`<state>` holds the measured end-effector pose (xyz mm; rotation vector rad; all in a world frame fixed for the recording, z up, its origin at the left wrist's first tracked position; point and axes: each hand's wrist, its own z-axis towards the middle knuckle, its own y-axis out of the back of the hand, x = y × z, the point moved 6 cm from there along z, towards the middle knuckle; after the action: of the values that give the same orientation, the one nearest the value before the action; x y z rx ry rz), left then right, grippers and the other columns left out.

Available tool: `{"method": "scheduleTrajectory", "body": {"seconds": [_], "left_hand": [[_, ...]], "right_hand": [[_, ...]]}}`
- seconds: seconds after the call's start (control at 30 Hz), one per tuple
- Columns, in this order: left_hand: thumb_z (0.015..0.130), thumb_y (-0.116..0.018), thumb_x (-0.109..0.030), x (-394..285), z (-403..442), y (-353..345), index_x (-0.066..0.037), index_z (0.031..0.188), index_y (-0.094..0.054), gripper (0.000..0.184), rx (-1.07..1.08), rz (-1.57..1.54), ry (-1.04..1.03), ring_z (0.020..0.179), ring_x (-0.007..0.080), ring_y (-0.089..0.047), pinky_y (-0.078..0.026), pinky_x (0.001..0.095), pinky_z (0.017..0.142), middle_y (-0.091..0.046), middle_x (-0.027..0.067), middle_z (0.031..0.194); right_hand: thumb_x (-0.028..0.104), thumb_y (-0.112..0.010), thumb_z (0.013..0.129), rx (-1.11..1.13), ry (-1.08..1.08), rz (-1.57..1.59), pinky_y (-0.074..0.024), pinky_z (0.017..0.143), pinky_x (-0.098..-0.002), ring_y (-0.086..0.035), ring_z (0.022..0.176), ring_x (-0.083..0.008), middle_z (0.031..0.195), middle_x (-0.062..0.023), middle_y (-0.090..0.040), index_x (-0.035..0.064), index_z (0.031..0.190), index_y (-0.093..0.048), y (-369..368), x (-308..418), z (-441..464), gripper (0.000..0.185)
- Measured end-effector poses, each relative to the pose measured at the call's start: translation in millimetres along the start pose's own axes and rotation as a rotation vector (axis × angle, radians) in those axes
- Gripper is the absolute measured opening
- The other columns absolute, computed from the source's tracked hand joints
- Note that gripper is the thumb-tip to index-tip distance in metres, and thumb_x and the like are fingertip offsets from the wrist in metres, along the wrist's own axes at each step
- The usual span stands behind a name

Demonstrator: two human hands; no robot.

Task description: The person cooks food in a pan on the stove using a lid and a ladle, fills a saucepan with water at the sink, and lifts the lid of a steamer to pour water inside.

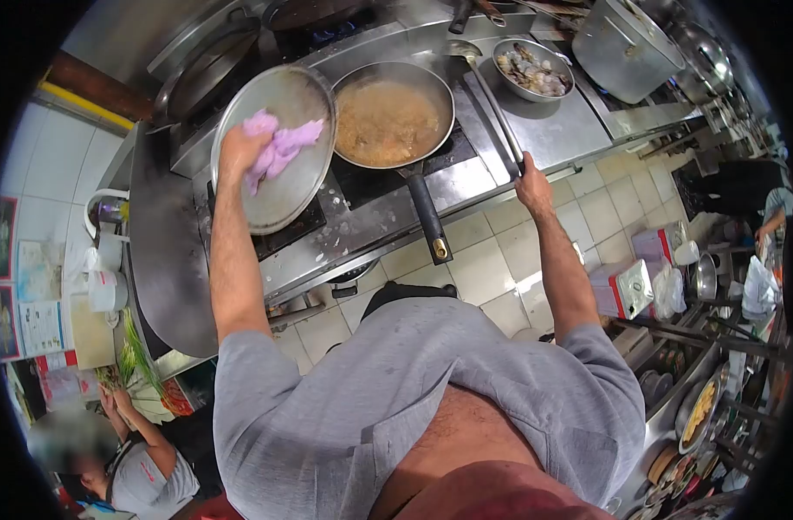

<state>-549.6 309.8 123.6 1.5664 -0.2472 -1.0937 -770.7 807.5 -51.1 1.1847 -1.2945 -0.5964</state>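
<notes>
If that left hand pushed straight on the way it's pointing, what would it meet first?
The pink cloth, which the left hand is gripping. Right behind that, most likely the round lid, though depth is hard to judge here.

Silver and grey nearly everywhere; pink-lilac cloth [285, 149] is the loudest spot.
Lid [279, 206] dull silver-grey, pan [446, 100] dark grey with black handle [426, 217], food [386, 121] orange-brown. Ladle [491, 100] silver, black at the grip end. Bowl [539, 97] silver, pieces [533, 69] in it mixed pale grey, white and near-black. Stockpot [623, 59] matte silver. Shirt [353, 355] plain mottled grey. Floor tiles [474, 234] cream, darker grid lines; wall tiles [50, 152] white. Accents: yellow strip [84, 106], green stalks [136, 347], blue flame [327, 35], red-and-white tins [623, 288].
</notes>
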Motion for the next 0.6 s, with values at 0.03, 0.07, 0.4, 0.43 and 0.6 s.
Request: {"method": "scheduleTrajectory", "body": {"seconds": [0.03,0.07,0.4,0.43,0.6], "left_hand": [[0.060,-0.070,-0.030,17,-9,6,0.006,0.094,-0.060,0.051,-0.060,0.033,0.027,0.089,0.0337,-0.061,-0.047,0.0377,0.078,-0.062,0.0244,0.092],[0.060,-0.070,-0.029,34,-19,9,0.007,0.097,-0.059,0.052,-0.110,0.067,0.052,0.090,0.0337,-0.061,-0.047,0.0373,0.079,-0.062,0.0245,0.094],[0.059,-0.070,-0.028,103,-80,-2,0.010,0.100,-0.055,0.058,-0.095,0.011,0.229,0.093,0.0358,-0.059,-0.045,0.0376,0.081,-0.060,0.0260,0.096],[0.059,-0.070,-0.028,105,-81,-3,0.010,0.100,-0.055,0.058,-0.093,0.009,0.231,0.093,0.0358,-0.059,-0.045,0.0376,0.081,-0.060,0.0260,0.096],[0.059,-0.070,-0.027,98,-84,-12,0.009,0.099,-0.055,0.056,-0.062,0.044,0.213,0.093,0.0368,-0.058,-0.045,0.0383,0.081,-0.060,0.0267,0.096]], "right_hand": [[0.011,-0.052,0.078,-0.016,-0.009,0.055,-0.0452,0.078,-0.0471,-0.057,0.092,-0.0371,0.097,-0.0231,-0.059,0.0149,0.129,-0.029,8,8,-11,0.057],[0.011,-0.053,0.078,-0.077,0.053,0.125,-0.0447,0.078,-0.0470,-0.057,0.091,-0.0394,0.094,-0.0240,-0.060,0.0112,0.129,-0.033,9,9,-20,0.055],[0.003,-0.056,0.077,0.334,0.011,0.697,-0.0400,0.044,-0.0252,-0.046,0.049,-0.0092,0.068,-0.0024,-0.051,0.0097,0.131,-0.038,91,35,-175,0.058],[0.001,-0.055,0.077,0.357,0.005,0.684,-0.0362,0.040,-0.0223,-0.041,0.044,-0.0060,0.065,-0.0006,-0.047,0.0113,0.131,-0.039,101,35,-183,0.058],[0.001,-0.058,0.075,0.386,0.121,0.337,-0.0455,0.056,-0.0304,-0.054,0.059,-0.0175,0.073,-0.0087,-0.056,0.0134,0.132,-0.037,127,31,-194,0.062]]}}
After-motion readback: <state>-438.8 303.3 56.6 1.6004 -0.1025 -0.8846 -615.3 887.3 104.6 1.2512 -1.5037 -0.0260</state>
